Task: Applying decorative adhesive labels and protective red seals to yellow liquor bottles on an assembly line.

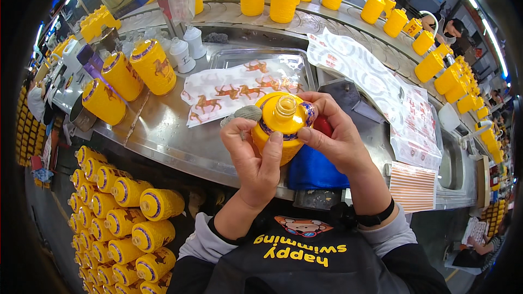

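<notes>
A glossy yellow bottle (pixel 275 111) with a bare, clear neck stands tilted between my hands over the counter's near edge. My left hand (pixel 248 160) is closed round its left side, thumb pressed on the shoulder. Along the shoulder runs a blue patterned decal strip (pixel 265 127). At the bottle's right, my right hand (pixel 340 139) pinches the strip's end between thumb and fingers. A grey pad (pixel 248 112) lies behind my left fingers. Beneath my right hand are a partly hidden red object (pixel 323 126) and a blue cloth (pixel 316 167).
A sheet of horse decals (pixel 218 98) overlaps a metal tray (pixel 261 54). Finished-looking yellow bottles (pixel 153 65) stand left, near white bottles (pixel 182 54). More bottles line the conveyor (pixel 223 13) behind. Stacked bottles (pixel 158 205) fill the lower left. Printed sheets (pixel 406 114) and a sink (pixel 451 158) lie right.
</notes>
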Tool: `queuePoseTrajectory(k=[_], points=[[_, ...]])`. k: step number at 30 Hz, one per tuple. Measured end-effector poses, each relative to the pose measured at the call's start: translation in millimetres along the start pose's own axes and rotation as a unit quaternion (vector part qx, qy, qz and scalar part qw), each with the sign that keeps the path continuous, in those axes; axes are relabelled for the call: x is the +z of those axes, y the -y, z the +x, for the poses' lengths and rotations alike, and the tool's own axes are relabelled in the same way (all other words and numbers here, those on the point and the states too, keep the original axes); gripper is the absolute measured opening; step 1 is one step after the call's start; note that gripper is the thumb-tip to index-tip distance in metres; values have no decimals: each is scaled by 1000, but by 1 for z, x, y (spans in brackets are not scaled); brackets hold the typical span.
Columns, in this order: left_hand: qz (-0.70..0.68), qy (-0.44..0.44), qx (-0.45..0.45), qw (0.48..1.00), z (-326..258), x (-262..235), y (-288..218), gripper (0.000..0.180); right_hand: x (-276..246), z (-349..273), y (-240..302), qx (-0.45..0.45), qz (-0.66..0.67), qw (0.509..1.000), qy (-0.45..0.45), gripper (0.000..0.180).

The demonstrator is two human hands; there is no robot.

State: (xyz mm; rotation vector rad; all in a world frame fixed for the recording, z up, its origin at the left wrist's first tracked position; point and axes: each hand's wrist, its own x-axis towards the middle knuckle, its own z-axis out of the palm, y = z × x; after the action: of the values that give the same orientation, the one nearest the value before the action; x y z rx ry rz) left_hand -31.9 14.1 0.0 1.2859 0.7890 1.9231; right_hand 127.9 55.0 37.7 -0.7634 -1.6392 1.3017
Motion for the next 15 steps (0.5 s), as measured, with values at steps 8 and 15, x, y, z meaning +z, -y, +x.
queuePoseTrajectory(k=[8,15], points=[[88,24,18,996,-6,1,2,47,7,0,0,-12,75,997,-27,29],[-28,81,-24,996,14,-15,7,52,11,-10,6,-15,-6,997,-73,30]])
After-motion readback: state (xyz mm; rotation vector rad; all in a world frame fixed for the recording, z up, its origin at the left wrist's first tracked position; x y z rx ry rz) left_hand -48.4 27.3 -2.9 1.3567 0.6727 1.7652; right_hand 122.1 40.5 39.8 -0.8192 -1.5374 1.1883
